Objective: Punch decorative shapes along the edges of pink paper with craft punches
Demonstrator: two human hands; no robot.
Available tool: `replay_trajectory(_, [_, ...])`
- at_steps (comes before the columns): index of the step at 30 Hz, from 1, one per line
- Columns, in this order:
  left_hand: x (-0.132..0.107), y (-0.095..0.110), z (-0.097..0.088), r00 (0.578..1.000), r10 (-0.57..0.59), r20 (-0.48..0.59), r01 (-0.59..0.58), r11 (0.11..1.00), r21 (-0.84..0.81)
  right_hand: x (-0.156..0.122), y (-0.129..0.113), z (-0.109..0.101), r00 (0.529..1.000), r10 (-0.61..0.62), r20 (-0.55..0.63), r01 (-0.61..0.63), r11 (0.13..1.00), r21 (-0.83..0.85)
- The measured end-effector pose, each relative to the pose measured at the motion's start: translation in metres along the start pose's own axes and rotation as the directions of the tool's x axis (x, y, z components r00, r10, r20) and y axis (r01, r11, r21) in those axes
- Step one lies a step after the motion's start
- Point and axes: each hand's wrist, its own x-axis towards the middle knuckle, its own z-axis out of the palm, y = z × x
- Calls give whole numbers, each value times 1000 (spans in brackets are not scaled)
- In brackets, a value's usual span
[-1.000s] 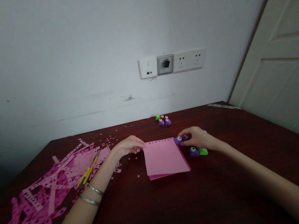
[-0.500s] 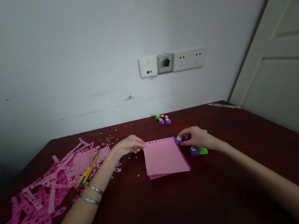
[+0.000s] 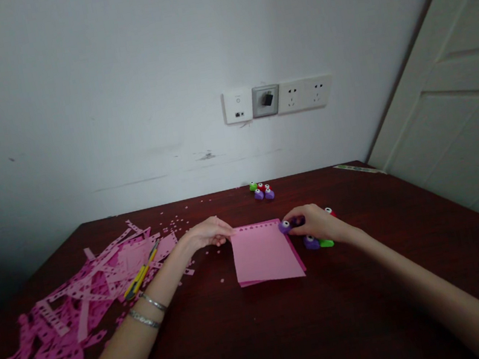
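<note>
A small stack of pink paper [image 3: 265, 253] lies on the dark wooden table [image 3: 335, 310], with a row of small punched holes along its far edge. My left hand [image 3: 206, 232] rests with curled fingers on the stack's far left corner. My right hand [image 3: 311, 222] is closed on a small purple craft punch [image 3: 285, 226] at the stack's far right corner. Just right of the paper, below my right hand, lie a purple punch [image 3: 310, 242] and a green punch [image 3: 326, 243].
A heap of pink punched strips [image 3: 72, 305] covers the table's left side, with a yellow utility knife [image 3: 141, 273] on it. Several small punches [image 3: 261, 191] sit near the wall. Wall sockets [image 3: 277, 99] hang above; a door [image 3: 461, 105] stands at the right.
The holes along the paper's far edge look round in the middle frame and different before; my hands have barely moved.
</note>
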Motion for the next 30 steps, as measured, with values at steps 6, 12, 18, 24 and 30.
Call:
replay_trajectory(6, [-2,1,2,1000,0,-11,0,1000,19,1,4,1,1000,-16,-4,16,1000,2])
replay_trajectory(12, [1,-1,1,1000,-10,1,10,1000,13,1,5,1,1000,-26,-9,26,1000,2])
replay_trajectory(18, [1,-1,1,1000,-13,14,13,1000,-2,1,0,2,1000,-10,-3,10,1000,-5])
replay_trajectory(24, [4,-2,6,1000,-23,6,23,1000,6,-1,-9,5,999,-9,34,10,1000,-6])
replay_trajectory(30, [11,-9,9,999,-29,-13,29,999,38,-1,-16,5,997,2,81,3,998,-58])
